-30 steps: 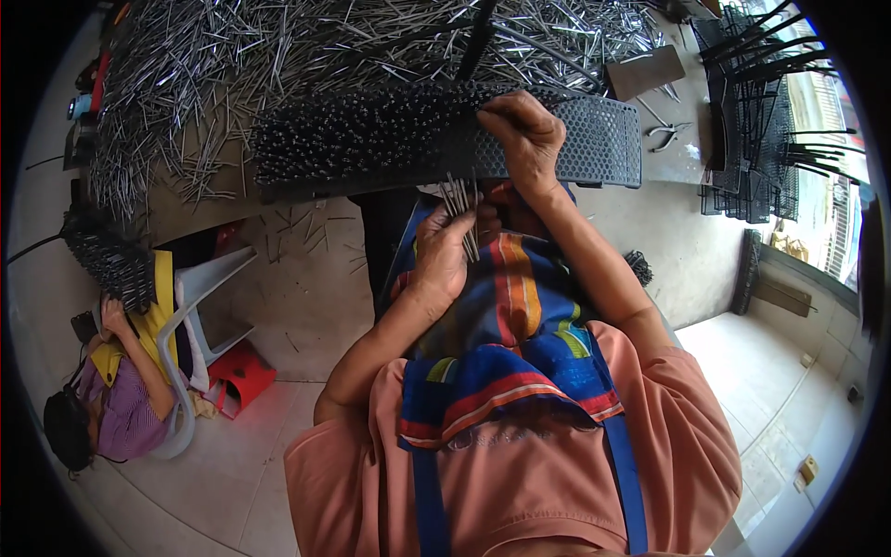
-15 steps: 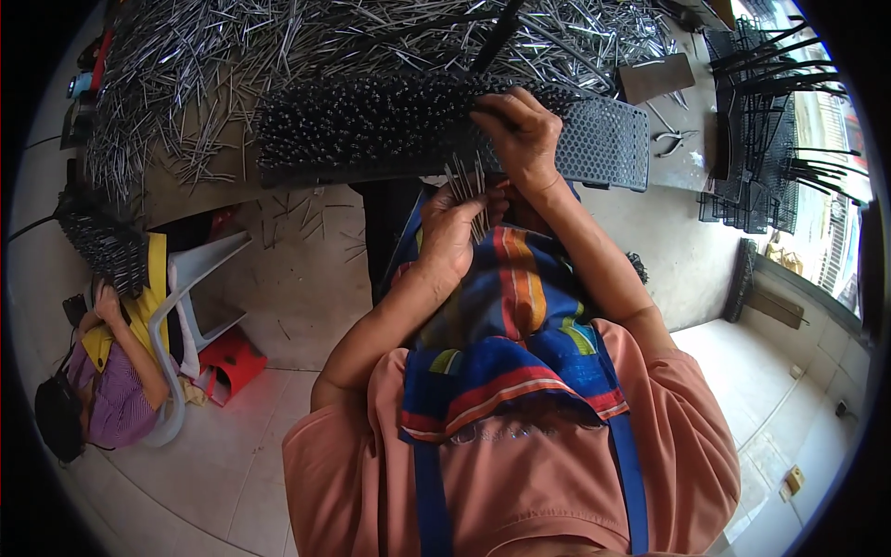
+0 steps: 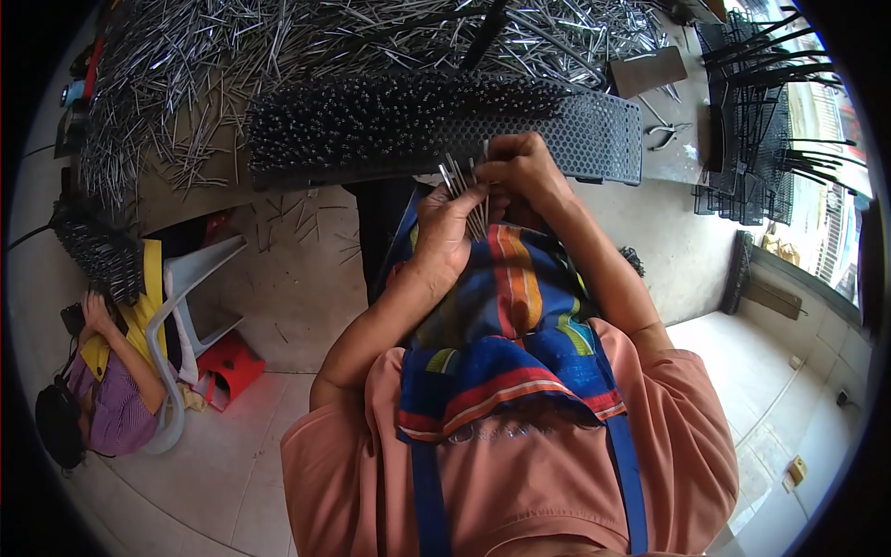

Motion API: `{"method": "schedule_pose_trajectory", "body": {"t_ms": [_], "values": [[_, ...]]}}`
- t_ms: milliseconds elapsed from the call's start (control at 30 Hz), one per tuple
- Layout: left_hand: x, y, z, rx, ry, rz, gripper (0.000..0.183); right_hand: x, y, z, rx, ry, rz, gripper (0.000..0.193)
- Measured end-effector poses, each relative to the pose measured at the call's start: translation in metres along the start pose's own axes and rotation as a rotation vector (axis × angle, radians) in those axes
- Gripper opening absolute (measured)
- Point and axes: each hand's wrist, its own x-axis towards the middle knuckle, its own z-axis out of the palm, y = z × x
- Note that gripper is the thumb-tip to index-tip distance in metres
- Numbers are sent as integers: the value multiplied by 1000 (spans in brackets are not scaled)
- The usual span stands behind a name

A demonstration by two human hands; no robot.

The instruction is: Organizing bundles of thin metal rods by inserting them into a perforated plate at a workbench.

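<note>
In front of me lies a long black perforated panel (image 3: 603, 130). Its left part and back edge bristle with dark upright strips (image 3: 343, 121), while round holes show bare toward the right. My left hand (image 3: 444, 227) is closed around a small bundle of thin metal strips (image 3: 453, 176), their ends fanning up toward the panel's front edge. Close beside it, my right hand (image 3: 529, 172) pinches what looks like one thin metal strip (image 3: 484, 148) just above the bundle. The lower fingers of both hands are partly hidden.
Loose metal strips (image 3: 213, 56) are heaped across the table behind the panel. Pliers (image 3: 666, 136) and a brown flat plate (image 3: 648, 71) lie to the right, near stacked black mesh racks (image 3: 752, 139). At left, another person (image 3: 116, 399) sits by a grey chair (image 3: 172, 362) with a bristled piece.
My right hand has come back from above the panel down to the bundle in my left hand, its fingers now pinching there. My left hand stays nearly in place.
</note>
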Motion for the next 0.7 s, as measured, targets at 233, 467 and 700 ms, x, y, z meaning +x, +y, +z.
{"method": "schedule_pose_trajectory", "body": {"t_ms": [233,467,700], "values": [[-9,-2,-2,92,130,-32,17,13,-14,-1,281,552,-459,5],[-11,0,-3,76,67,-20,23,34,-15,8,-308,618,-677,10],[-9,-7,4,158,25,6,31,28,-18,3,-384,612,-696,9]]}}
